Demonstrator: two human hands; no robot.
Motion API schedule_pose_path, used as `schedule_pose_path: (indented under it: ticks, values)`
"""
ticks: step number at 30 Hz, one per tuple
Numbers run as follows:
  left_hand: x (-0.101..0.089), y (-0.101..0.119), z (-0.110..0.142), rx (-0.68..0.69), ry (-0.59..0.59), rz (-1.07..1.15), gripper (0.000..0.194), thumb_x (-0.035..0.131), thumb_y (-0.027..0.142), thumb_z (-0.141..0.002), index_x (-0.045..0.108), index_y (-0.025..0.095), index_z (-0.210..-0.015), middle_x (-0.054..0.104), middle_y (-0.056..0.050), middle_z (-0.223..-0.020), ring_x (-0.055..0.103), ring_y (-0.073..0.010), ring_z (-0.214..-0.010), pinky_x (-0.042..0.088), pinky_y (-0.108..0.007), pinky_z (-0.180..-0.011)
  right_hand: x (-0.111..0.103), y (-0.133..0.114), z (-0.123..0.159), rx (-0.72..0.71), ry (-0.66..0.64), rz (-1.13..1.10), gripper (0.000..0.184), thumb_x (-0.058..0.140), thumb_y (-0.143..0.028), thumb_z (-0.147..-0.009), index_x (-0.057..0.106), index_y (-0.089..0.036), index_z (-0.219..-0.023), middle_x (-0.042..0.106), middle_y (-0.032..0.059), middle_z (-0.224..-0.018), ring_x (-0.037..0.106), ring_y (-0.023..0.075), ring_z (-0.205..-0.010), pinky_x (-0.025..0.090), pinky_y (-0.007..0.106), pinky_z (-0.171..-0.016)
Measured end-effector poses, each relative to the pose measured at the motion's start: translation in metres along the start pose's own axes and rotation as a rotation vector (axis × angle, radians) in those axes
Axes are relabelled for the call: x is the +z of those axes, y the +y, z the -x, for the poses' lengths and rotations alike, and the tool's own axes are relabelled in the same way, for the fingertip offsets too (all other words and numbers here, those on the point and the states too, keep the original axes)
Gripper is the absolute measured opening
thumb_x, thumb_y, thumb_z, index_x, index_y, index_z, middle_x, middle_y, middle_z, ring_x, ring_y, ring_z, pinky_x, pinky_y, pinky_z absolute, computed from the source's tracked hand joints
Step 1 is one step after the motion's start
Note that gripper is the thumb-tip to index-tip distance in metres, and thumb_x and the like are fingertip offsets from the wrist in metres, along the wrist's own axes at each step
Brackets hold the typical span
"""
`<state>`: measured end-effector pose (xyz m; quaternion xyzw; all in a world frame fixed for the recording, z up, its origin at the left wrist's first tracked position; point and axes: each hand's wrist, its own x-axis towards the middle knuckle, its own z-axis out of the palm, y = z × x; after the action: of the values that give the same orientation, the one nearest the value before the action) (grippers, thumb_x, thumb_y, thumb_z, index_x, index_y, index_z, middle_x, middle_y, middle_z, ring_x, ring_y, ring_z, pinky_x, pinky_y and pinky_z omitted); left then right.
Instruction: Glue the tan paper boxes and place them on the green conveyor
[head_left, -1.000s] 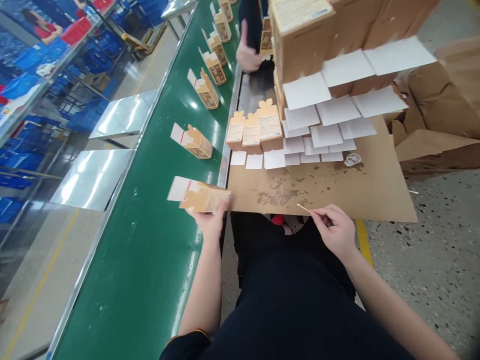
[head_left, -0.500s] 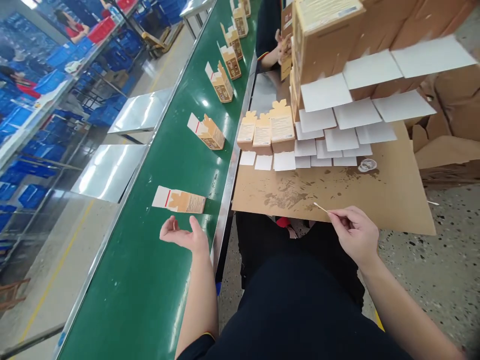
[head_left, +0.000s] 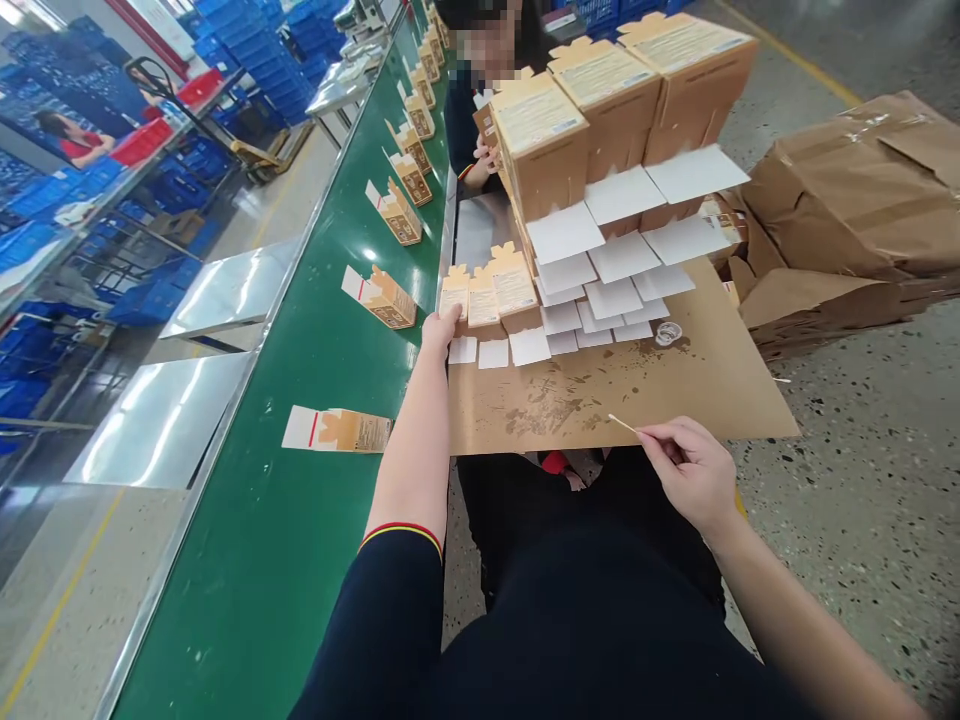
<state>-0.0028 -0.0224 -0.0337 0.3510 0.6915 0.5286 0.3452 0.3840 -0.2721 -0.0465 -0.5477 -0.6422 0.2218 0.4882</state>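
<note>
My right hand [head_left: 690,468] pinches a cotton swab [head_left: 625,424] between thumb and fingers, its white tip pointing left over the cardboard sheet [head_left: 720,400]. Stretched forward, my left hand [head_left: 441,328] grips the leftmost small carton [head_left: 454,290] of the front row; its thumb lies on the front and the other fingers are mostly hidden. Beside that carton, more tan cartons with white flaps hanging out rise in a stack [head_left: 555,165]. One carton [head_left: 352,430] lies on the green conveyor belt [head_left: 262,570], partly behind my left forearm.
Further up the belt stand several open cartons [head_left: 394,300] in a line. A co-worker [head_left: 457,110] is behind the stack, hands on a carton. A clear ring-like item [head_left: 667,333] lies near dark stains on the sheet. A large brown carton [head_left: 855,200] sits at the right.
My left hand has moved from above the belt, forward and right, and taken hold of the leftmost carton in the stack. My right hand still holds the swab. The view has shifted.
</note>
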Motion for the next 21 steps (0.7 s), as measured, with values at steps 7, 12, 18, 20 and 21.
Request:
schedule_pose_path:
  ticks: [7,12,18,20,21]
  values:
    - [-0.061,-0.015,0.062,-0.074,0.063,0.219,0.048,0.097,0.047,-0.075,0.071,0.021,-0.107,0.082,-0.013,-0.118,0.082,-0.0328,-0.115,0.067,-0.046,-0.096,-0.016,-0.003,0.008,0.085,0.049,-0.008,0.028,0.074,-0.044,-0.110,0.083,-0.027,-0.090,0.071,0.0053,-0.078,0.061,0.0183,-0.063,0.053,0.035,-0.054]
    - [-0.070,-0.039,0.165,-0.033,-0.096,0.407,0.074,0.110,0.048,-0.062,0.076,0.029,-0.126,0.078,-0.012,-0.147,0.072,-0.0386,-0.144,0.065,-0.054,-0.115,-0.001,-0.015,0.005,0.059,-0.078,-0.026,0.026,0.071,-0.039,-0.111,0.084,-0.026,-0.093,0.067,0.0049,-0.077,0.058,0.0185,-0.063,0.052,0.035,-0.055]
    - [-0.027,-0.044,0.208,-0.070,-0.189,0.275,0.074,0.113,0.048,-0.059,0.080,0.022,-0.120,0.083,-0.017,-0.133,0.070,-0.0439,-0.149,0.057,-0.061,-0.127,0.075,-0.003,-0.013,-0.135,-0.292,0.004,0.030,0.057,-0.026,-0.115,0.081,-0.024,-0.096,0.068,0.0074,-0.085,0.066,0.0231,-0.082,0.060,0.039,-0.078]
    - [-0.022,-0.042,0.204,-0.073,-0.188,0.241,0.072,0.114,0.049,-0.058,0.081,0.021,-0.116,0.084,-0.017,-0.130,0.073,-0.0443,-0.144,0.059,-0.062,-0.124,0.095,0.007,-0.020,-0.169,-0.324,0.063,0.031,0.054,-0.023,-0.114,0.081,-0.024,-0.098,0.068,0.0089,-0.089,0.066,0.0255,-0.089,0.059,0.041,-0.084]
    - [-0.021,-0.041,0.202,-0.071,-0.190,0.237,0.072,0.113,0.049,-0.059,0.080,0.021,-0.116,0.084,-0.016,-0.129,0.074,-0.0440,-0.142,0.060,-0.061,-0.123,0.101,0.012,-0.024,-0.179,-0.340,0.095,0.031,0.053,-0.021,-0.114,0.080,-0.023,-0.098,0.067,0.0094,-0.090,0.065,0.0263,-0.091,0.058,0.041,-0.085]
